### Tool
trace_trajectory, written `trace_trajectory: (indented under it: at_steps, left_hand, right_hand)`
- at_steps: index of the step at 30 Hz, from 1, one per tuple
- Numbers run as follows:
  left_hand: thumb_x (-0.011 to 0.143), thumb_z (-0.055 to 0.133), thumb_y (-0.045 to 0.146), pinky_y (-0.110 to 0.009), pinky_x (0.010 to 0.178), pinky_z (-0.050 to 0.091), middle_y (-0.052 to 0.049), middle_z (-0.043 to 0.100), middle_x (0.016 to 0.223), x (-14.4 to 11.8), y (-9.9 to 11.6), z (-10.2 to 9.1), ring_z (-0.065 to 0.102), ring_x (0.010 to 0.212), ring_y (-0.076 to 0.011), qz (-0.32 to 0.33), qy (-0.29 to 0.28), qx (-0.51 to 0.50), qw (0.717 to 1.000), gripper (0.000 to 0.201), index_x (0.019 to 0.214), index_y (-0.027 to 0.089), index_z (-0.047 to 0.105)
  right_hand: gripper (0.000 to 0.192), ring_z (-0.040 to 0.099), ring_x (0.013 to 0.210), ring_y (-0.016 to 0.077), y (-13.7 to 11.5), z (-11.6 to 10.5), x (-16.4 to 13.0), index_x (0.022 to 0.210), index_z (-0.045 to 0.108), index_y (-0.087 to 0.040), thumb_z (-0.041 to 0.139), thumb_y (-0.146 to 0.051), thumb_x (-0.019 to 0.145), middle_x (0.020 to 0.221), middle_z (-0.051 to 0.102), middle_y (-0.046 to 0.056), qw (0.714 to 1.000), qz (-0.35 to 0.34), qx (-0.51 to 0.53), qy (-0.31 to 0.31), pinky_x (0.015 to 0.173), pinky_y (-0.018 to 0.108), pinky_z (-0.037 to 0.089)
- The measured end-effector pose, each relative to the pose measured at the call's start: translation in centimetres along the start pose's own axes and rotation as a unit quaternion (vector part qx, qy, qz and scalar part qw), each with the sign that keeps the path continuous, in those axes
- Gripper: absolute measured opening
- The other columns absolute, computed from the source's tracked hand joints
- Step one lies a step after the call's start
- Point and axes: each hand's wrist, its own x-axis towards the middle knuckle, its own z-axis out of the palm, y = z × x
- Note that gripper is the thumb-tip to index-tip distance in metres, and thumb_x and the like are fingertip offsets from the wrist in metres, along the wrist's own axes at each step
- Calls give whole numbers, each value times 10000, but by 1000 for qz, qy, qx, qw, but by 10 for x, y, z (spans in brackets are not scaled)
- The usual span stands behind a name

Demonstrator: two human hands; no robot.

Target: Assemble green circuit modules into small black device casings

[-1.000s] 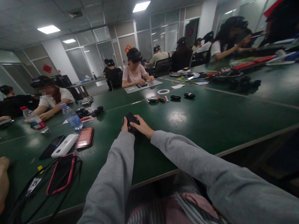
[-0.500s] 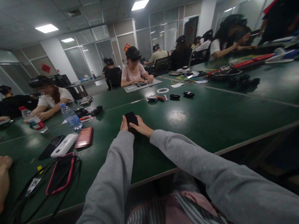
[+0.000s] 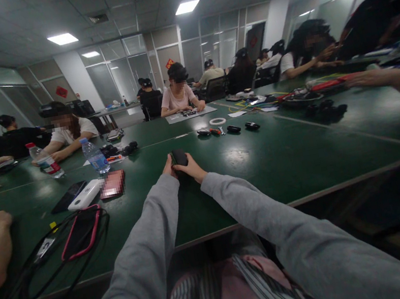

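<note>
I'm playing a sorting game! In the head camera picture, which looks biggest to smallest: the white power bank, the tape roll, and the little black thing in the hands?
1. White power bank, looks biggest, though it lies nearer the camera.
2. Little black thing held by both hands.
3. Tape roll, looks smallest, but it is farthest away, so unsure against the black thing.

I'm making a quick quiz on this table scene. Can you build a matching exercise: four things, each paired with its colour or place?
1. small black object
2. water bottle
3. tape roll
4. power bank

A. white ring, far across the table
B. white, lying flat between two phones
C. held in both hands
D. upright, blue label

Pairs: 1-C, 2-D, 3-A, 4-B
</note>
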Motion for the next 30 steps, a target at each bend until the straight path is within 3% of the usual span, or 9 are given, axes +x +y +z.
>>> trace_trajectory:
  at_steps: [5,11,16,23,30]
  left_hand:
    - [805,637,240,-312,851,512,-52,678,1077,4,-3,-10,661,891,-175,36,21,41,998,555,1340,252,488]
    - [699,684,102,-269,728,529,-41,672,1090,0,-2,-11,663,794,-155,20,54,64,996,731,1370,280,453]
    - [702,689,105,-279,736,532,-40,676,1059,-3,-2,-10,665,754,-146,38,54,64,996,725,1369,270,457]
    - [715,718,145,-317,896,508,-46,669,1085,-16,-1,-5,657,948,-186,61,38,78,994,701,1361,265,474]
    - [702,723,105,-342,948,484,-65,644,1162,-22,0,1,638,1018,-198,64,31,73,995,708,1352,256,485]
  right_hand:
    - [491,587,844,155,-4,-5,3,1023,494,-221,724,-347,608,912,603,-3,992,74,103,14,794,302,495]
    - [513,602,734,145,-7,-9,3,1078,461,-260,713,-388,650,879,610,-10,981,136,137,20,592,248,489]
    - [674,626,753,159,-10,-8,1,1199,363,-268,717,-495,672,981,612,23,979,147,138,29,619,288,523]
    - [753,638,804,178,-12,-7,0,1263,312,-260,727,-475,672,1050,606,53,984,135,111,21,669,325,540]
    - [540,631,758,162,-9,-8,3,1097,403,-251,717,-339,666,903,611,-2,980,140,136,38,673,306,538]
